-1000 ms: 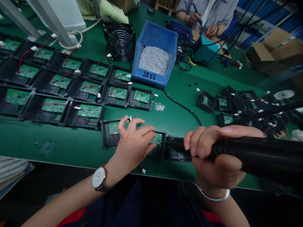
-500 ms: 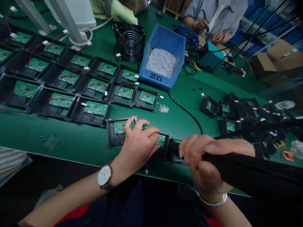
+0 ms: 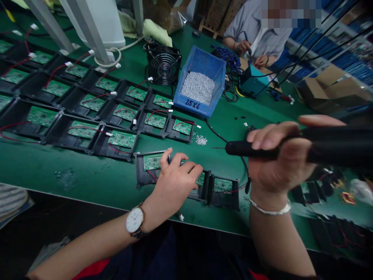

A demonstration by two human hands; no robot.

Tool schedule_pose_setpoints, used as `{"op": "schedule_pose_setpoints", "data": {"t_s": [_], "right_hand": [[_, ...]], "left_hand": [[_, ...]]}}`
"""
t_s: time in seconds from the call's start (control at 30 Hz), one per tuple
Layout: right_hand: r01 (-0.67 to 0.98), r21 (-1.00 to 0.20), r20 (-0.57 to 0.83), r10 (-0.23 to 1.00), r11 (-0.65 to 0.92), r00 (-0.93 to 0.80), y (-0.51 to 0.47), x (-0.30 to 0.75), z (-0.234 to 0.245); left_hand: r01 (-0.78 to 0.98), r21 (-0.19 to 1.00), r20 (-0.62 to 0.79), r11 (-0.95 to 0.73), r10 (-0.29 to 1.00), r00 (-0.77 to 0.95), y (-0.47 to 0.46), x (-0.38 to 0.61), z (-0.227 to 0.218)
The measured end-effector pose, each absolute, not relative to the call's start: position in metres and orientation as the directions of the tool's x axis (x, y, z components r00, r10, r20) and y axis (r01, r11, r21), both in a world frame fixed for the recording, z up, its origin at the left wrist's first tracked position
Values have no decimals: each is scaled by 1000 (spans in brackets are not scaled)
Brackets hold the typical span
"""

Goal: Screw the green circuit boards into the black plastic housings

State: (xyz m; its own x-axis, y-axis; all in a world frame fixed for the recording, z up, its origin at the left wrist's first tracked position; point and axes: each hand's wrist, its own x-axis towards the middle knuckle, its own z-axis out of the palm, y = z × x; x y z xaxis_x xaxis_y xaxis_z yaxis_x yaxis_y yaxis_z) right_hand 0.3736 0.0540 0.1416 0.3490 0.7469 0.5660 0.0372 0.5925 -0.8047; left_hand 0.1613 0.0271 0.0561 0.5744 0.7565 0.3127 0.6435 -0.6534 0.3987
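My right hand (image 3: 274, 155) is wrapped round a black electric screwdriver (image 3: 250, 149), raised above the bench with its thin bit pointing left. My left hand (image 3: 175, 179) lies palm down, fingers bent over a black plastic housing (image 3: 201, 193), hiding much of it. This housing stands in a short row near the bench's front edge. A housing with a green circuit board (image 3: 151, 161) is at its left, and another housing (image 3: 224, 200) at its right. Beyond the hand is a small pile of loose screws (image 3: 201, 140).
Rows of housings with boards and red wires (image 3: 124, 138) fill the left. A blue bin of screws (image 3: 201, 111) and a black fan (image 3: 163, 68) stand behind. At the back, a co-worker (image 3: 253, 35) handles a tool by a teal box (image 3: 255, 79). More housings lie right.
My right hand has lifted the screwdriver up and away from the row, uncovering the right-hand housing. My left hand stays over the same housing; the whole view has shifted slightly.
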Motion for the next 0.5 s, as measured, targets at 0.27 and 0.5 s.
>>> {"op": "schedule_pose_setpoints", "data": {"t_s": [0.27, 0.5], "right_hand": [[69, -794, 600, 760, 604, 248, 108, 372, 86], [57, -747, 655, 718, 663, 235, 94, 369, 110]], "left_hand": [[666, 388, 340, -637, 771, 539, 24, 176, 57], [637, 478, 394, -605, 796, 460, 38, 148, 69]]}}
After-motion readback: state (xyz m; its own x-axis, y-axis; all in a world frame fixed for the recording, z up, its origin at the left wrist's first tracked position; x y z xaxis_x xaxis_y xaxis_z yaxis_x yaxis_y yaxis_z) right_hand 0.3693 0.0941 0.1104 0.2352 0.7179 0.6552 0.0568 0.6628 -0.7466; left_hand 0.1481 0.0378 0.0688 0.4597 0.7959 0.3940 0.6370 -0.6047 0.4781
